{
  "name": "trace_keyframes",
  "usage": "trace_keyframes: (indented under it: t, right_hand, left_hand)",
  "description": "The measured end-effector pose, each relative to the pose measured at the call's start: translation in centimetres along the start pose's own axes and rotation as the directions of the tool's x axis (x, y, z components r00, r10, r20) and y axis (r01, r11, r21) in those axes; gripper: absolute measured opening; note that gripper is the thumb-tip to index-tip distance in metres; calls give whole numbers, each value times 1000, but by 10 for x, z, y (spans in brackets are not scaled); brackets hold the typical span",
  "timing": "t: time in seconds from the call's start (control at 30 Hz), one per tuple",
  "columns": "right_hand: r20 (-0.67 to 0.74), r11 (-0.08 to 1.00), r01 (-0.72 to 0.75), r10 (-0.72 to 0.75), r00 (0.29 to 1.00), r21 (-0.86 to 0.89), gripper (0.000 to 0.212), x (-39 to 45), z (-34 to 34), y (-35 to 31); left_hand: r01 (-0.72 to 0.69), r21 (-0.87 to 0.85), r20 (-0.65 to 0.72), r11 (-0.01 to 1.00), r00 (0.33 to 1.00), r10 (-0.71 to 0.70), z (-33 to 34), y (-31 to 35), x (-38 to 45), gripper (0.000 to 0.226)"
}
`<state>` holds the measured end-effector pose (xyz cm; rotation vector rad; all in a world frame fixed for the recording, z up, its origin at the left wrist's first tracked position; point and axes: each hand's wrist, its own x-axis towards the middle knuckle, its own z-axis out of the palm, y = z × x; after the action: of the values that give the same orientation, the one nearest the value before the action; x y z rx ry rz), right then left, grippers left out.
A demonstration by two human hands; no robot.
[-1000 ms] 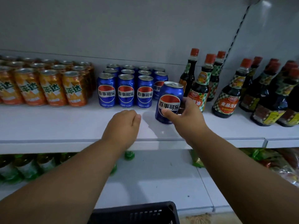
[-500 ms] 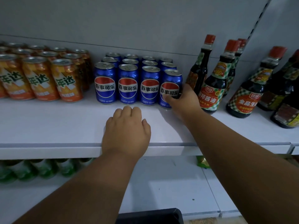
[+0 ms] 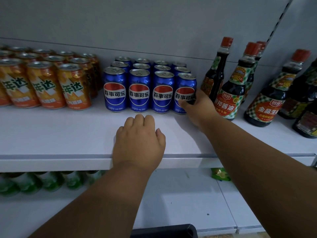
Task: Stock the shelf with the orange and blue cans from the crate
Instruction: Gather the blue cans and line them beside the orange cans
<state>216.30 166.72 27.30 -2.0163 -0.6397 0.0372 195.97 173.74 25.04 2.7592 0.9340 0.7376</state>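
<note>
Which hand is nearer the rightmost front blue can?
Right. The right hand grips the rightmost front blue can from its right side; the left hand rests on the shelf in front of the blue cans, apart from it.

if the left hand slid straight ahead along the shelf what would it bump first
Probably the front row of blue cans. The left hand rests on the shelf, knuckles pointing at them, bare shelf between.
</note>
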Motion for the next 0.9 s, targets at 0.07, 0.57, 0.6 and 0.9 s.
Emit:
trace_keyframes:
  t: [0.07,0.57,0.6,0.9]
  right_hand:
    - [-2,1000,12,-12,1000,-21,51,-1,0,0]
    - [-95,965,24,-51,994,-261,75,-34,-4,-14]
    - [-109,955,50,-85,990,-292,78,-43,-7,-16]
    - [-124,927,141,-195,973,-348,74,-145,-54,-15]
  left_hand:
    - [-3,2,3,1000,1000,3,0,0,0,32]
    - [-24,-14,-6,1000,1000,24,-1,1,0,32]
    - [-31,-19,-9,999,999,30,-2,0,0,32]
    - [-66,-55,-31,996,997,64,-8,-1,2,31]
